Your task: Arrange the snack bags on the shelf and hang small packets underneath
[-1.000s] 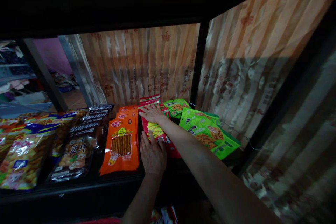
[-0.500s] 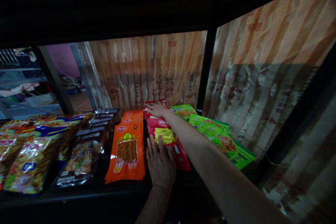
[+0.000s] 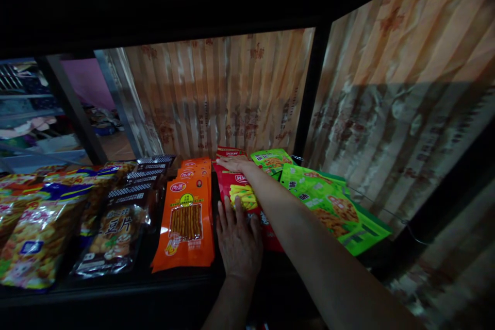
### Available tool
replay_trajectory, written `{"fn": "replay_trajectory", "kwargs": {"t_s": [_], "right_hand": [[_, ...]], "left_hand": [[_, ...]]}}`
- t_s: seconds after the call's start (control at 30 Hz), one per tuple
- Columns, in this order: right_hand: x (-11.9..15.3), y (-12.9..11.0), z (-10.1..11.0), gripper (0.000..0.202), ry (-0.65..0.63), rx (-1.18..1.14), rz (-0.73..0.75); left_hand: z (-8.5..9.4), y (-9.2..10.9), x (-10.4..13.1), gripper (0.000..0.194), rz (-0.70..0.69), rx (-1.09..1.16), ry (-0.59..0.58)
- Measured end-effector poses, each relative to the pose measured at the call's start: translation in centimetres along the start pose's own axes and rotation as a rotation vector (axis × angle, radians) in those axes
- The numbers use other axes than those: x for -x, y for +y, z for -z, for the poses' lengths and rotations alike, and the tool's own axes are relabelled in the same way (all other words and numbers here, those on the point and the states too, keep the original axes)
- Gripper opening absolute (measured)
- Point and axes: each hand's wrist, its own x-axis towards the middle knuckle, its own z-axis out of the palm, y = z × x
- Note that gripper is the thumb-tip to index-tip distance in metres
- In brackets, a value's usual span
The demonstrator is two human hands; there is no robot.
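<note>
Red snack packets [image 3: 243,192] lie in a row running back along the dark shelf. My left hand [image 3: 238,240] rests with spread fingers on the lower front part of the nearest red packet. Farther back, my right hand [image 3: 234,164] lies flat across the red packets near their top, its forearm crossing over their right side. Orange packets [image 3: 186,221] are stacked just left of my left hand. Green packets [image 3: 328,201] lie at an angle to the right, partly behind my right forearm. Neither hand grips a packet.
Dark brown packets [image 3: 116,237] and yellow-blue snack bags [image 3: 42,240] fill the left of the shelf [image 3: 116,287]. A patterned curtain [image 3: 224,98] hangs behind, beside a dark post [image 3: 311,93]. A thin wire runs at the right.
The view has shifted slightly. My right hand looks flatter on the red packets. The green packets show more to the right, and my left hand has hardly moved.
</note>
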Motion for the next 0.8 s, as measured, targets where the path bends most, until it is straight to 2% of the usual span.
{"fn": "replay_trajectory", "kwargs": {"t_s": [0.27,0.47,0.57,0.67,0.8], "right_hand": [[2.2,-0.7,1.5,0.066,0.176,0.094,0.014],[6.3,-1.3,2.2,0.056,0.313,0.117,0.085],[9.1,-1.2,2.3,0.053,0.454,0.033,0.086],[12.7,-0.8,1.3,0.053,0.624,-0.121,0.066],[18.2,-0.1,-2.0,0.051,0.701,-0.273,-0.017]], "left_hand": [[0.7,0.2,0.1,0.051,0.015,0.000,0.037],[1.0,0.2,0.3,0.055,0.025,-0.003,0.058],[1.1,0.2,0.4,0.057,0.044,0.004,0.045],[1.3,0.3,0.4,0.061,0.088,0.017,0.021],[1.5,0.4,0.3,0.058,0.105,0.025,0.017]]}}
